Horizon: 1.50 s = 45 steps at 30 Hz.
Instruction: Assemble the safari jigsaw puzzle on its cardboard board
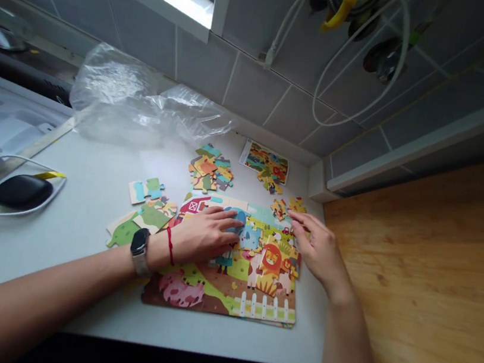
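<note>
A farm-scene jigsaw puzzle [217,292] lies on the white table. My left hand [205,233] rests palm down on its upper middle, fingers stretched over blue elephant pieces [252,238]; they partly hide these. On the right half of the picture lie joined lion pieces [271,262]. My right hand [317,243] is at the puzzle's upper right corner, thumb and forefinger slightly apart. Its fingertips are close to a loose yellow-orange puzzle piece [297,205]; whether they touch it I cannot tell. Another small piece [279,209] lies just left of it.
Behind the puzzle are a pile of pieces [210,168] and a picture card [267,160]. Green pieces [139,224] lie left. Clear plastic bags [136,100] lie along the tiled wall. A black device [22,191] with a white cable sits far left.
</note>
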Tool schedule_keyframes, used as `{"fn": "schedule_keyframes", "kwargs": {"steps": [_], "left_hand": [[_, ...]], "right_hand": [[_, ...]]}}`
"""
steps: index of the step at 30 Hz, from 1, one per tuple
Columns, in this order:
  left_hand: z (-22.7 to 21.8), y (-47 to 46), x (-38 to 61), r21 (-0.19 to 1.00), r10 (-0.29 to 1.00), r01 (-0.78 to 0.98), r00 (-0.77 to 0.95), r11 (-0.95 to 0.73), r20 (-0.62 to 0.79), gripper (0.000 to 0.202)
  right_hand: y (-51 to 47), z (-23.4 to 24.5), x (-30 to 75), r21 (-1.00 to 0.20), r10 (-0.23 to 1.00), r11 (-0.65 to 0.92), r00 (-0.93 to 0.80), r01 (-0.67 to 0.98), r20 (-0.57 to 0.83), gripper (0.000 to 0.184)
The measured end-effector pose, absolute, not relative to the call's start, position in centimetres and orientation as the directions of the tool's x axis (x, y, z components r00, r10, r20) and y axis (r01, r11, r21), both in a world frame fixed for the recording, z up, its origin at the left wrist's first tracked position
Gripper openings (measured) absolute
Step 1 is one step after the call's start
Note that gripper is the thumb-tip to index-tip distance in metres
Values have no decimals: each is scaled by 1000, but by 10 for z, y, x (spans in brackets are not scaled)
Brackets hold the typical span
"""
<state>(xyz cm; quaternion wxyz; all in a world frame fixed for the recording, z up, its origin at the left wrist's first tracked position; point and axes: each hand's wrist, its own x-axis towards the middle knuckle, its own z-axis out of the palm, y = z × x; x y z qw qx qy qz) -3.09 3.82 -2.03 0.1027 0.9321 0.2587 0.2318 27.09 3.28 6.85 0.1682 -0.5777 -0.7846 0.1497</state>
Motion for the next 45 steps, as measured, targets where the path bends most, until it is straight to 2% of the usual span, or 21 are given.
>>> {"fn": "schedule_keyframes", "kwargs": {"steps": [2, 5, 8, 11, 14, 16, 20, 28, 32, 35, 37, 40, 42, 45], "left_hand": [[-21, 39, -32, 312, 534, 438, 755, -843, 381, 17], [-20, 39, -32, 334, 547, 442, 749, -833, 375, 18], [-17, 39, -33, 367, 562, 444, 757, -817, 334, 20], [-13, 39, -34, 393, 572, 444, 756, -805, 318, 22], [-12, 39, -35, 404, 576, 441, 751, -802, 323, 21], [-12, 38, -35, 406, 576, 440, 751, -801, 323, 21], [-12, 37, -35, 428, 598, 452, 736, -783, 318, 20], [-9, 37, -35, 469, 629, 462, 716, -753, 304, 19], [-10, 42, -38, 468, 613, 442, 722, -765, 321, 17], [-11, 45, -39, 467, 587, 412, 737, -783, 334, 17], [-10, 46, -39, 469, 584, 407, 741, -784, 332, 18], [-10, 44, -39, 469, 595, 426, 743, -774, 307, 20], [-11, 43, -39, 458, 597, 439, 746, -773, 294, 22], [-11, 41, -37, 423, 581, 440, 757, -792, 301, 23]], "right_hand": [[39, 61, 268, -497, 955, 284, -196, 820, 222, 32], [41, 40, 269, -613, 888, 282, 41, 738, 458, 28], [40, 20, 275, -719, 789, 286, 270, 633, 552, 27], [40, 11, 282, -838, 800, 269, 375, 474, 468, 25], [40, 9, 281, -905, 831, 242, 407, 350, 379, 22], [38, 9, 276, -910, 825, 259, 415, 325, 383, 20], [37, 14, 268, -903, 730, 333, 532, 273, 430, 17], [52, 9, 287, -974, 705, 206, 677, 93, 214, 15], [53, 2, 298, -978, 704, 154, 679, 141, 209, 19], [50, 2, 309, -948, 829, 43, 518, 315, 210, 26], [49, 5, 317, -853, 926, -3, 324, 523, 195, 30], [49, 7, 332, -632, 985, 19, 94, 774, 145, 41], [50, 6, 341, -536, 995, 17, 41, 844, 95, 51], [51, 4, 349, -511, 999, -1, 28, 859, 46, 50]]}}
